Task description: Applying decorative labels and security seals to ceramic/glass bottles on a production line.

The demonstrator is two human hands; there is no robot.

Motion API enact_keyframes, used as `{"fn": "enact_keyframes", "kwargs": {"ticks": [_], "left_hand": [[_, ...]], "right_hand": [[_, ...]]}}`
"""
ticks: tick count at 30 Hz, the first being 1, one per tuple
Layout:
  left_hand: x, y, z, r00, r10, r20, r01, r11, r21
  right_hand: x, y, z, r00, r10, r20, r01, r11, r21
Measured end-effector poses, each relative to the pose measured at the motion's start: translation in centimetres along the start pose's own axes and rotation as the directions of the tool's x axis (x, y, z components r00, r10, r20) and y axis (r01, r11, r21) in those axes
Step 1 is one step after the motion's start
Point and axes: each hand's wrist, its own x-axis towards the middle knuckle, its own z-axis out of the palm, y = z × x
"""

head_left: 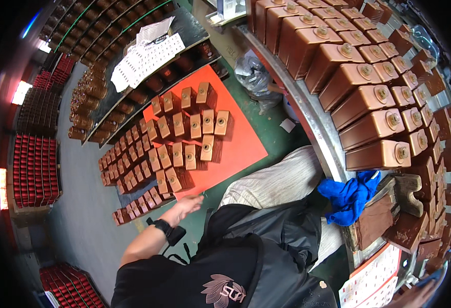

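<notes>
My left hand, with a dark band on its wrist, is beside the near edge of an orange-red board. Its fingers stretch out, and nothing shows in them. Just beyond it stand rows of copper-brown rectangular bottles with small round necks, partly on the board. At the lower right rim, a blurred shape that seems to be my right hand is close to a printed sheet; its fingers cannot be made out. Larger copper-brown bottles stand packed in rows on the metal-edged bench at my right.
A blue cloth lies on the bench edge beside a carved wooden block. Printed white sheets rest on a dark table at the back left. A grey plastic bag sits between table and bench. Racks of red items line the far left.
</notes>
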Motion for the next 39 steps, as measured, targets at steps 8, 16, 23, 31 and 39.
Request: {"fn": "enact_keyframes", "kwargs": {"ticks": [8,16,23,31,39], "left_hand": [[-9.6,18.4,9.1,0.805,0.119,0.581,-0.527,0.594,0.609],[-16.2,25.5,16.9,0.547,0.157,0.822,-0.740,0.550,0.387],[-19.2,27.8,18.4,0.642,0.183,0.745,-0.655,0.636,0.408],[-22.0,30.7,22.2,0.746,0.297,0.596,-0.616,0.648,0.448],[-21.9,31.9,23.7,0.671,0.341,0.659,-0.666,0.667,0.334]], "right_hand": [[14.2,4.5,-4.1,0.981,0.148,-0.123,-0.167,0.973,-0.161],[30.6,10.3,-5.6,0.942,0.336,-0.010,-0.327,0.908,-0.263],[36.5,12.4,-0.3,0.993,0.089,-0.078,-0.109,0.424,-0.899],[41.9,15.3,2.3,0.885,0.466,-0.013,-0.214,0.382,-0.899],[40.6,17.1,0.2,0.879,0.447,-0.168,-0.403,0.505,-0.763]]}}
